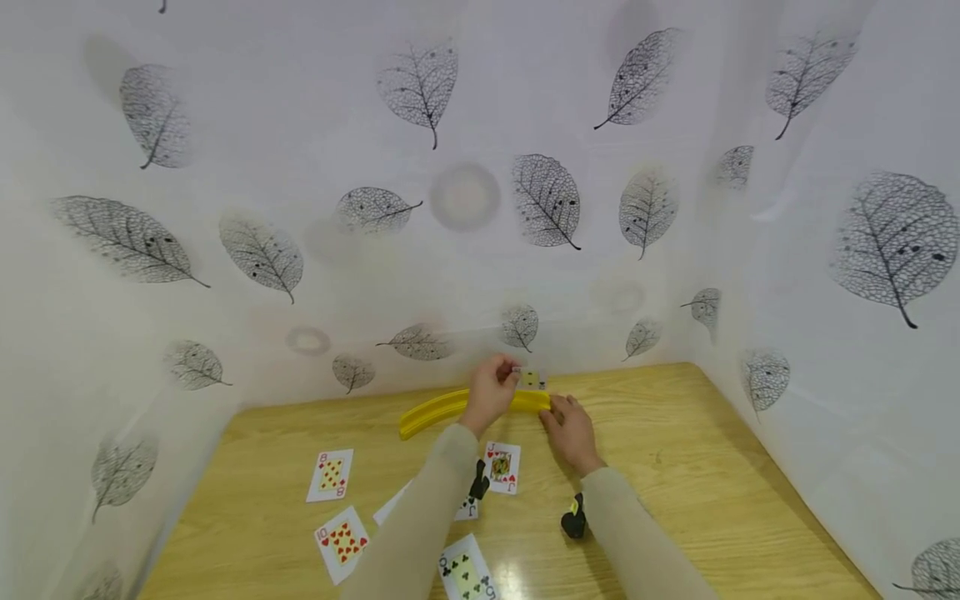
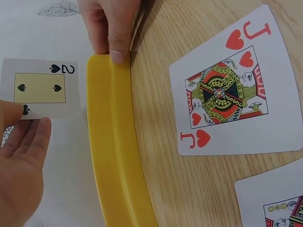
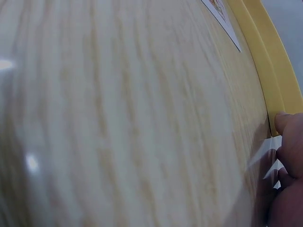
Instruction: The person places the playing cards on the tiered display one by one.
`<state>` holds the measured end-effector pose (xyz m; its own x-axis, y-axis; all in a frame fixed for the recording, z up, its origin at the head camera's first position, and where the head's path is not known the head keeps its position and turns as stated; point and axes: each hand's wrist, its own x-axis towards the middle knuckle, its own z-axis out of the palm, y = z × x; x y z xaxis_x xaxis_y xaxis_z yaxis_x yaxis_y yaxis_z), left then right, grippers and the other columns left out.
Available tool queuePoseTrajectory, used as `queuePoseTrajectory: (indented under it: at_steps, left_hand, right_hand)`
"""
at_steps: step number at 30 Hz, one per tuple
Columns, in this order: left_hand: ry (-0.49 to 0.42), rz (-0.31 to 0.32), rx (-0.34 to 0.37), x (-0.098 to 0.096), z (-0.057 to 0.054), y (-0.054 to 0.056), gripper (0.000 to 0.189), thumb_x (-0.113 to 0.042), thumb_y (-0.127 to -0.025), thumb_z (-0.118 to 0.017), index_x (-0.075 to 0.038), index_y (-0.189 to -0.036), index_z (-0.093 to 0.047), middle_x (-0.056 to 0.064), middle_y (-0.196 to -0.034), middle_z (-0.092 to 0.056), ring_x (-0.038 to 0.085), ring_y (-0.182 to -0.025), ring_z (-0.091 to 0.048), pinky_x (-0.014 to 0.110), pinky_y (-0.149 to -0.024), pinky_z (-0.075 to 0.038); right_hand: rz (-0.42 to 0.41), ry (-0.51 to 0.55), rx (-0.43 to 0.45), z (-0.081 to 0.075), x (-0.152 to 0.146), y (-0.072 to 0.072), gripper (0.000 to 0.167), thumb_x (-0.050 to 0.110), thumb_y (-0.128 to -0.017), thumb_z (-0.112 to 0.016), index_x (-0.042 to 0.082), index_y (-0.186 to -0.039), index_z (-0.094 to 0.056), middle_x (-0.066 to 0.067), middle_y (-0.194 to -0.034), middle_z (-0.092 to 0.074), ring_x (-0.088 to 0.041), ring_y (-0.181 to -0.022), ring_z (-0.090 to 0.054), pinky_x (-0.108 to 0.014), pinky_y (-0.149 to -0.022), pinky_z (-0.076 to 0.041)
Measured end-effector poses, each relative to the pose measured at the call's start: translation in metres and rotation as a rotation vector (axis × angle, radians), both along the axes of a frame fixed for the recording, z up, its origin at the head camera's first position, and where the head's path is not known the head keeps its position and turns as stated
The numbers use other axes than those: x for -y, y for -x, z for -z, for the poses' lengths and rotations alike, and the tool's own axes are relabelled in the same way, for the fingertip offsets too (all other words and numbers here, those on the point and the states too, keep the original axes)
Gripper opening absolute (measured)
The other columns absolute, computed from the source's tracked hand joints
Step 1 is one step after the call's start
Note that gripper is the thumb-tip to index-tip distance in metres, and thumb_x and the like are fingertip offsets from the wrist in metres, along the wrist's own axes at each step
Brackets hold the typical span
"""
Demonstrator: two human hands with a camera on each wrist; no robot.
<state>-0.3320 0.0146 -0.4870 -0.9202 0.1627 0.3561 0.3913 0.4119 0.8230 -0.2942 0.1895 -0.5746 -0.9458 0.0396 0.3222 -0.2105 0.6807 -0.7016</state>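
My left hand [image 1: 490,394] pinches a two of spades [image 2: 41,88] by its edge, thumb over the face and fingers behind. The card is held above the far side of a curved yellow card holder [image 1: 435,411], which has a groove along its length. At the holder's right end my right hand [image 1: 573,433] grips the tip between thumb and fingers. In the right wrist view only part of that hand [image 3: 291,156] shows, at the right edge. A jack of hearts [image 2: 222,90] lies face up on the table near the holder.
On the wooden table [image 1: 660,467] lie an eight of diamonds [image 1: 330,476], a ten of hearts [image 1: 342,543], a five of clubs [image 1: 467,571] and another jack [image 1: 467,508], partly under my left sleeve. A white leaf-patterned curtain [image 1: 465,275] hangs behind the holder.
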Motion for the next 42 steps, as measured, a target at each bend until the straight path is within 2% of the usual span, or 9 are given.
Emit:
queuePoseTrajectory:
  at_steps: [6, 11, 16, 31, 38, 42]
  left_hand:
    - [0.004, 0.031, 0.016, 0.0, 0.002, 0.001, 0.008, 0.001, -0.1, -0.067, -0.001, -0.106, -0.072, 0.014, -0.102, -0.075, 0.024, -0.091, -0.07, 0.033, -0.083, -0.063]
    - [-0.029, 0.053, 0.053, 0.002, 0.005, 0.003, 0.011, 0.001, -0.1, -0.066, 0.003, -0.11, -0.071, 0.015, -0.106, -0.074, 0.025, -0.097, -0.07, 0.036, -0.088, -0.063]
    - [-0.035, 0.054, 0.086, 0.005, 0.006, 0.004, 0.01, -0.001, -0.101, -0.067, -0.002, -0.11, -0.072, 0.013, -0.107, -0.074, 0.023, -0.097, -0.07, 0.036, -0.089, -0.063]
    - [-0.02, 0.076, 0.094, 0.002, 0.006, 0.008, 0.011, -0.001, -0.1, -0.067, -0.006, -0.107, -0.072, 0.012, -0.107, -0.075, 0.022, -0.097, -0.069, 0.038, -0.091, -0.062]
    - [-0.008, 0.098, 0.094, 0.004, 0.009, 0.012, 0.013, 0.0, -0.1, -0.066, 0.001, -0.112, -0.071, 0.013, -0.104, -0.074, 0.019, -0.091, -0.068, 0.033, -0.085, -0.062]
    - [-0.012, 0.1, 0.09, 0.005, 0.012, 0.013, 0.011, 0.001, -0.1, -0.066, 0.0, -0.109, -0.072, 0.013, -0.101, -0.074, 0.018, -0.088, -0.067, 0.032, -0.082, -0.062]
  right_hand:
    - [0.0, -0.004, -0.019, -0.001, 0.001, -0.001, 0.034, 0.012, -0.104, -0.065, -0.004, -0.133, -0.067, -0.028, -0.139, -0.066, -0.056, -0.142, -0.048, -0.066, -0.121, -0.037]
    - [-0.002, -0.008, -0.017, -0.001, 0.002, 0.0, 0.033, 0.012, -0.104, -0.064, -0.005, -0.133, -0.067, -0.028, -0.139, -0.066, -0.057, -0.141, -0.047, -0.067, -0.12, -0.037]
    - [-0.006, 0.003, -0.004, -0.001, 0.004, 0.0, 0.033, 0.013, -0.105, -0.064, -0.003, -0.133, -0.067, -0.027, -0.141, -0.065, -0.057, -0.142, -0.046, -0.068, -0.121, -0.036]
    - [0.004, -0.021, -0.003, -0.002, 0.003, 0.0, 0.034, 0.014, -0.105, -0.065, -0.003, -0.133, -0.067, -0.025, -0.14, -0.066, -0.056, -0.143, -0.046, -0.067, -0.121, -0.036]
    - [0.01, -0.011, 0.004, -0.003, 0.002, 0.0, 0.03, 0.015, -0.105, -0.065, -0.002, -0.129, -0.069, -0.025, -0.139, -0.067, -0.056, -0.143, -0.047, -0.068, -0.121, -0.036]
    - [0.013, 0.0, 0.01, -0.004, 0.002, -0.001, 0.03, 0.015, -0.105, -0.065, 0.0, -0.129, -0.069, -0.024, -0.139, -0.067, -0.055, -0.144, -0.046, -0.068, -0.121, -0.036]
